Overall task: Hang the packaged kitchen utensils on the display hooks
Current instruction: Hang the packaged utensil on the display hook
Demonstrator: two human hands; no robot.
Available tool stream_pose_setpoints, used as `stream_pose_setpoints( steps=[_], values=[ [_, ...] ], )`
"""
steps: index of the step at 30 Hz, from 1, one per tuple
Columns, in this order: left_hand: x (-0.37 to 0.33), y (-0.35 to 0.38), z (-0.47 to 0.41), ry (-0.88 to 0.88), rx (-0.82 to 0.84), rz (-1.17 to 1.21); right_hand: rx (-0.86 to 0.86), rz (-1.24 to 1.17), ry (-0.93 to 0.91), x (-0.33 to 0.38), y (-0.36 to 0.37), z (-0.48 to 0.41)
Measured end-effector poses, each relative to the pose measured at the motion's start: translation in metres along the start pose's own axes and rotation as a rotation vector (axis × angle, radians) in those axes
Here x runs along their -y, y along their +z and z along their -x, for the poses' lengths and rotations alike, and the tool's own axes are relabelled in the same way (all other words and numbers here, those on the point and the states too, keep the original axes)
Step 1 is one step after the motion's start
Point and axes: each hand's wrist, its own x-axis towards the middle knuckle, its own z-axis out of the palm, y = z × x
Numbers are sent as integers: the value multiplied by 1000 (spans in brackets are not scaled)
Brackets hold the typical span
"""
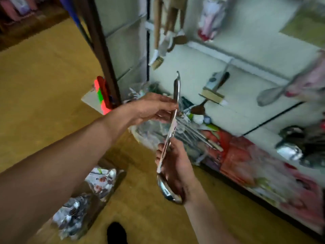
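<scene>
Now holding a ladle (170,134) upright in both hands.
Pinched at the upper handle by the left hand (154,107), likely to aim the hooked tip; gripped lower, just above the bowl, by the right hand (175,166), likely to bear the weight. Kept near the display wall (255,55) on the right; hooks there too blurred to pick out.

The ladle (173,125) is polished metal, mirror-bright at the bowl and the hooked end, with a pale, matt, paper-like sleeve round its middle. The floor (44,76) is dull, smooth and yellow, and the packets (100,180) on it are crinkled, glossy clear plastic. On the matt white wall panel (246,55) hang plain wooden spoons (157,20), a wooden-backed brush (212,96) and other ladles (288,152) of shiny metal.
</scene>
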Motion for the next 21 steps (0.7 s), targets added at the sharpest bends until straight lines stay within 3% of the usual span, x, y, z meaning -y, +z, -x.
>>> stream_pose_setpoints(
  steps=[3, 7, 15, 21],
  values=[
    [-15, 104, -25, 23, 79, -143, -289, 152, -163, 37, -88, 56],
    [-36, 264, -48, 77, 216, -241, -487, 256, -362, 90, -184, 146],
    [-45, 532, -63, 169, 464, -357, -739, 287, -580, 151, -354, 300],
    [-32, 654, -68, 201, 519, -353, -844, 307, -633, 172, -441, 361]
  ],
)
